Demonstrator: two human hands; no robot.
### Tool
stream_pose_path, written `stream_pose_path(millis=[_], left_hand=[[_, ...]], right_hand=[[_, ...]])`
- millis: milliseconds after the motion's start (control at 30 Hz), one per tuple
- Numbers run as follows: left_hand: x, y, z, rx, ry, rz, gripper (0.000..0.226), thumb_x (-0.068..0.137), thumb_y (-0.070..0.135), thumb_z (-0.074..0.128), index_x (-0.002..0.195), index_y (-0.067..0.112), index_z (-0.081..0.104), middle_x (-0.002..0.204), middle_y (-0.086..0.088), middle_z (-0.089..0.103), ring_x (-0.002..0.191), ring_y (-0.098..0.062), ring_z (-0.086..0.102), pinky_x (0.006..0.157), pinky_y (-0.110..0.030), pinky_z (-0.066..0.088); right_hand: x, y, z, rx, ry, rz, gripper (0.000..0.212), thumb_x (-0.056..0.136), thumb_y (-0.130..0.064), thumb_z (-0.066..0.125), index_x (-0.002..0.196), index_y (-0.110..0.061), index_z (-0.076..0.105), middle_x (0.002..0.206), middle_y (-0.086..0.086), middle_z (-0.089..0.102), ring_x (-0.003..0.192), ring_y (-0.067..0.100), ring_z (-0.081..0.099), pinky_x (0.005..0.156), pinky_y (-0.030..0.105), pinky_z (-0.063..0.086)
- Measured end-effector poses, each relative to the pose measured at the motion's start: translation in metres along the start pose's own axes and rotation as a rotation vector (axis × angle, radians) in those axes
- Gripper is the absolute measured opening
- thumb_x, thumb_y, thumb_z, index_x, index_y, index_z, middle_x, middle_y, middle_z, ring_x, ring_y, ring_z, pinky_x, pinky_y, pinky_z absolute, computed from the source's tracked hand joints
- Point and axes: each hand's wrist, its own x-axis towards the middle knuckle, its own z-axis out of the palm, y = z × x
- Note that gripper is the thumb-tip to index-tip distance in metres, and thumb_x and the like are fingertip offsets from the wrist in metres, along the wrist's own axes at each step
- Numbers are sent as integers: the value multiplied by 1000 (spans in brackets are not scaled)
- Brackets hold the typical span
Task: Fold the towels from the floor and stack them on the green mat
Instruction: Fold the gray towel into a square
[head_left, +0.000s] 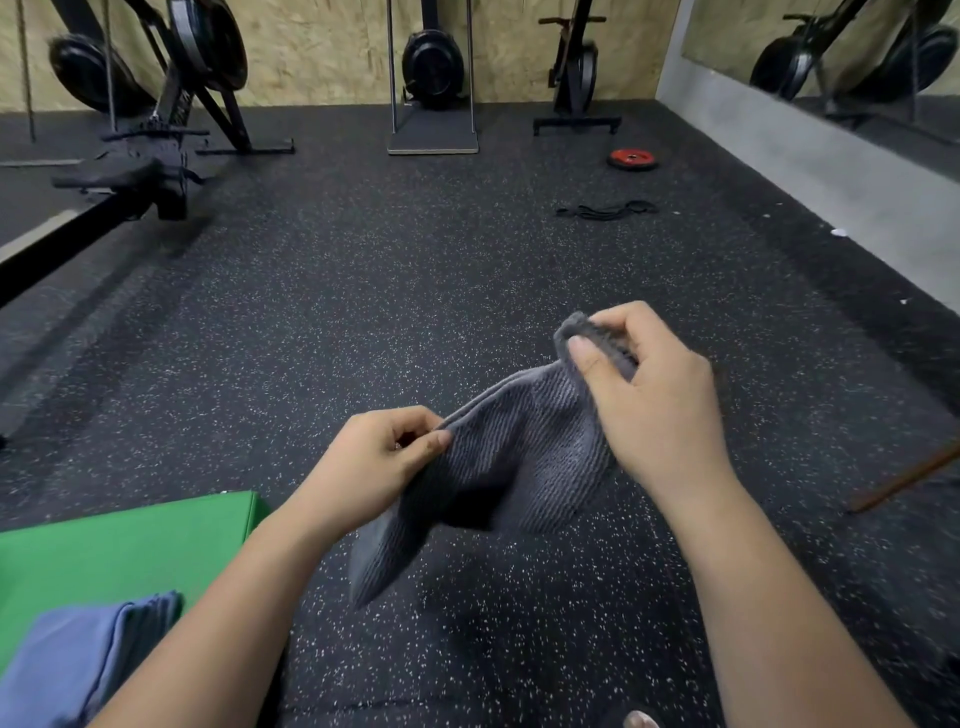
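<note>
Head view, looking down over a speckled black floor (363, 312). On the green mat (104, 545), at its near end: a stack of folded blue towels (67, 660), layered edges turned to the right, partly hidden behind the left forearm.

Just right of the green mat and lifted off the floor: a grey ribbed towel (519, 447), strung between both grips. Left grip (374, 462) close beside the mat's far right corner, narrow, thumb and curled fingers pinching the towel's left edge. Right grip (654, 395) farther from the mat and higher in frame, also narrow, thumb and forefinger pinching a bunched corner of the same towel. Between the two grips, a slack sag of ribbed cloth; under the left grip, a loose tail hanging toward the floor, clear of the mat. No contact between either grip and the mat or the blue stack.

Well beyond the mat: a red weight plate (632, 158) flat on the floor, black bands (605, 210) lying a little nearer. Past the mat's far left: a rowing machine (130, 176). Well to the mat's right, at the frame edge: a thin wooden stick (904, 478), slanted.
</note>
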Motion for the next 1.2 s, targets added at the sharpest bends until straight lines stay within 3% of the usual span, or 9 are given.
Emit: stream_pose_path(millis=[100,200,267,400,533,600,733,933,1200], left_hand=[[0,15,4,-24,34,55,22,105,30,69,83,29,70,66,17,60,62,0,50,62,-25,42],[0,26,4,-68,22,113,20,105,28,69,86,26,71,66,12,59,63,0,48,61,-25,40],[-1,31,3,-83,-10,146,18,106,28,68,89,22,71,67,10,56,64,-2,45,60,-25,37],[-5,31,3,-127,-77,170,18,108,29,66,94,19,72,72,11,56,66,-5,44,62,-27,36],[-8,30,4,-166,-99,158,18,106,37,68,97,21,72,72,15,56,66,-5,45,62,-31,37],[-8,28,2,-208,-89,144,7,103,30,73,104,24,70,78,15,64,69,-8,53,66,-31,42],[-9,25,0,-266,-63,106,33,99,14,77,115,28,52,97,1,78,89,-33,69,78,-44,54],[-14,26,13,-130,-74,140,24,93,16,83,101,31,66,87,9,77,69,1,57,65,-18,42],[-13,27,31,-270,-42,160,10,93,23,85,94,27,76,91,8,75,81,-4,62,72,-25,47]], right_hand=[[-6,-1,17,-37,-295,30,30,99,-46,72,126,-45,59,100,-15,71,78,2,69,62,22,55],[-13,2,30,-85,-519,12,48,93,-49,76,137,-51,56,117,-20,72,103,-5,66,88,22,52],[-15,2,34,-91,-599,-11,57,93,-45,76,143,-55,52,125,-23,70,111,-6,65,95,18,49],[-17,0,37,-101,-674,-32,42,94,-39,74,131,-54,61,119,-23,73,107,-3,66,95,24,53],[-15,-2,37,-120,-630,4,10,91,-40,75,95,-37,67,85,-9,73,78,12,66,78,41,56],[-13,-2,35,-137,-562,3,10,90,-39,75,90,-33,67,80,-8,72,76,14,66,75,41,55],[-5,0,24,-138,-432,73,5,88,-35,74,88,-33,69,81,-10,72,77,13,67,75,39,57],[-2,-2,16,-98,-371,51,5,88,-28,73,88,-32,71,80,-13,72,76,10,66,75,37,56],[-4,-7,19,-50,-248,40,3,88,-28,71,88,-30,69,81,-11,73,75,12,67,71,33,53]])
